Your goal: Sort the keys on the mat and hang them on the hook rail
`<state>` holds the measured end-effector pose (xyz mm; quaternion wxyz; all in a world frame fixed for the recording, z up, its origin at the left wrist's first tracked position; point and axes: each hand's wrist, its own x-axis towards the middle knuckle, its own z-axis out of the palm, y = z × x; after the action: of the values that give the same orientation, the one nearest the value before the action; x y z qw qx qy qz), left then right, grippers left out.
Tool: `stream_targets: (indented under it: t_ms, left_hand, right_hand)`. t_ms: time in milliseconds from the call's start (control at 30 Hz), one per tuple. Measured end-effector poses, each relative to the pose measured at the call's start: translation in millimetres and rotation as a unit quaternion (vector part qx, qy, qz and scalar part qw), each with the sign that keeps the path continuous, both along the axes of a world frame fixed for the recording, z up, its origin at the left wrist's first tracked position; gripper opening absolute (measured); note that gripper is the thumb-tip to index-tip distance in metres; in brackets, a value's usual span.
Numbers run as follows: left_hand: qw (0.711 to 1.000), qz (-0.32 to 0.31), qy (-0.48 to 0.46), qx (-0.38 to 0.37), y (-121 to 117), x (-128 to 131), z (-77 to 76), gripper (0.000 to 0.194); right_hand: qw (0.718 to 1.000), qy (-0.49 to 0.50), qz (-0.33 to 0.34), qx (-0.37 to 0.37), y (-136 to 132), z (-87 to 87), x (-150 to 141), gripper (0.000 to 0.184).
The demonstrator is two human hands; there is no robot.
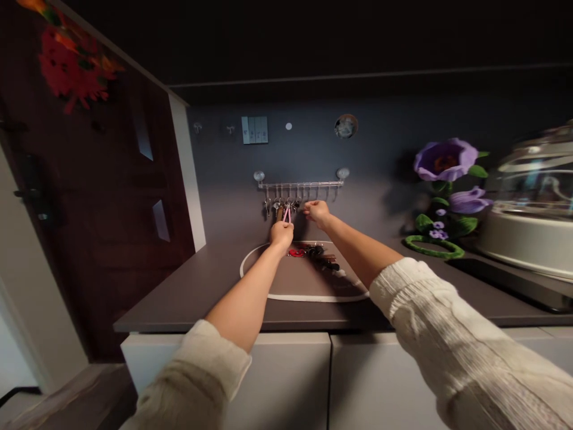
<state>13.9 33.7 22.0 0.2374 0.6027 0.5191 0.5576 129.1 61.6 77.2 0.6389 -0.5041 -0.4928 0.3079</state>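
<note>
A clear hook rail [301, 185] is fixed to the dark back wall by two round suction cups, with keys [267, 206] hanging from its left hooks. Below it, my left hand [282, 235] is closed on a pink strap [287, 214] that hangs among the keys. My right hand [316, 212] is raised just under the middle of the rail, its fingertips pinched together; what they hold, if anything, is too small to make out. Beneath both hands, a brown mat [304, 280] with a white edge bears a pile of dark key bunches [320, 255] and a red item [296, 253].
Purple fabric flowers [446, 160] and a large clear-domed appliance [528, 221] stand on the counter's right side. A switch panel [255, 130] and a round wall hole [346, 126] are above the rail. A dark red door [89, 209] is at left.
</note>
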Motion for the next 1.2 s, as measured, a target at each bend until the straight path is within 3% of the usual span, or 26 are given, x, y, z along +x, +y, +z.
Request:
stream_targets:
  t_ms: [167, 367, 633, 833, 1033, 1200]
  left_hand:
    - [0.998, -0.036, 0.026, 0.041, -7, 6, -6.5, 0.011]
    - [0.992, -0.084, 0.04, 0.084, -14, 12, -18.3, 0.01]
    - [0.975, -0.144, 0.127, 0.108, -33, 17, -24.9, 0.011]
    - [0.946, -0.161, 0.245, 0.138, -42, 15, -27.6, 0.012]
    - [0.921, -0.17, 0.309, 0.165, -43, 13, -29.6, 0.012]
    - [0.914, -0.178, 0.321, 0.174, -41, 13, -30.7, 0.012]
  right_hand:
    - [0.998, -0.011, 0.063, -0.013, -29, -5.4, 15, 0.008]
    - [0.986, -0.059, 0.157, -0.02, -67, -34.7, 40, 0.008]
    - [0.983, -0.14, 0.113, -0.038, -102, -68.2, 67, 0.008]
    - [0.964, -0.244, 0.07, -0.078, -113, -70.2, 77, 0.016]
    - [0.926, -0.346, 0.086, -0.127, -115, -69.3, 78, 0.019]
    - [0.914, -0.369, 0.115, -0.122, -109, -71.5, 81, 0.014]
